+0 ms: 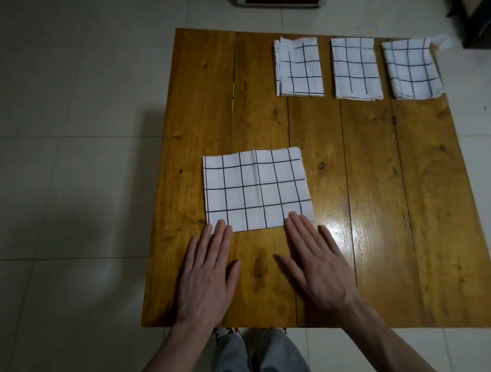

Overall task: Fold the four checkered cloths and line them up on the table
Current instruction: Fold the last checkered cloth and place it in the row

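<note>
Three folded white checkered cloths lie in a row along the far right edge of the wooden table [372, 186]: one at the left [300, 67], one in the middle [356, 69], one at the right [411, 69]. A fourth checkered cloth [256, 189], larger and folded flat into a rectangle, lies near the table's front left. My left hand [210, 273] lies flat with straight fingers, its fingertips touching the cloth's near left corner. My right hand [316, 263] lies flat too, fingertips on the near right corner. Neither hand grips anything.
The table stands on a pale tiled floor [79, 132]. A dark object [478, 24] sits on the floor beyond the far right corner, and a flat device [279, 2] at the top edge. My legs and shoes [255, 350] show below the table's front edge.
</note>
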Available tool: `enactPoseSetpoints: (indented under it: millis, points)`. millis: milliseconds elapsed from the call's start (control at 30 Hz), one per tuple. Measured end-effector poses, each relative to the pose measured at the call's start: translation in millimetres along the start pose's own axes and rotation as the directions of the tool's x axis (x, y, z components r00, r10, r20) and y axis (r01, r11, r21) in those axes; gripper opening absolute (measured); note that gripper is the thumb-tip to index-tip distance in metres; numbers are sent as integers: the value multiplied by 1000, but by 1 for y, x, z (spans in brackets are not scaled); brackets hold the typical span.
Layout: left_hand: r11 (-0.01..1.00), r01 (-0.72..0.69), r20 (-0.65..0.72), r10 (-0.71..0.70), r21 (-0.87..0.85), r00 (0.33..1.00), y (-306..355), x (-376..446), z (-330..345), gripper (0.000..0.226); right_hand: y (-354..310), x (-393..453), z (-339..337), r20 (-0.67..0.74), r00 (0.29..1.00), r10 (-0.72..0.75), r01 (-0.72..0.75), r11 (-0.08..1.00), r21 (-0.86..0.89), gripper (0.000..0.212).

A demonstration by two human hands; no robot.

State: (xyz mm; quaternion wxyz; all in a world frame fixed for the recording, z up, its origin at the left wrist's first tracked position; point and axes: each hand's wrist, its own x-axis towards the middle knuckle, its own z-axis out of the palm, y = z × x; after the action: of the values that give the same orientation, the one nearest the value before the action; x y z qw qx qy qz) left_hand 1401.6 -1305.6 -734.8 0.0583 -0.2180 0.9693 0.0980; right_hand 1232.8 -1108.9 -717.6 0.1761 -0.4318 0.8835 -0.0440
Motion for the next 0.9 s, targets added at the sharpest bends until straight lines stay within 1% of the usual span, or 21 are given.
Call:
enactPoseSetpoints:
  millis: [100, 200, 367, 467, 600, 733, 900]
  points:
    - [1000, 0, 5, 0, 1, 1000, 0, 0, -1, 68, 9, -7, 1, -34, 995, 92, -92, 996, 9, 73]
    - [1000, -6, 9, 5, 7, 1000, -1, 0, -1, 68, 5, -9, 3, -65, 988, 143, -143, 990, -7, 74]
    - [1000, -17, 13, 16, 16, 1000, -3, 1, 0, 69, -6, -7, 9, -78, 971, 224, -225, 974, -6, 74]
    - [999, -26, 19, 25, 21, 1000, -5, 0, 0, 70, -7, -7, 9, -79, 971, 226, -229, 973, -36, 75]
    - [1000, 4, 28, -5, 23, 1000, 1, 0, 0, 72, -6, -10, 5, -82, 971, 226, -230, 972, -47, 75]
    - [999, -32, 50, 30, 38, 998, 5, -6, 1, 74, -10, -19, 8, -91, 961, 261, -262, 965, -1, 74]
    - [1000, -10, 56, 9, 28, 998, 12, -13, 0, 73, -16, -23, 11, -123, 950, 288, -281, 957, 72, 72]
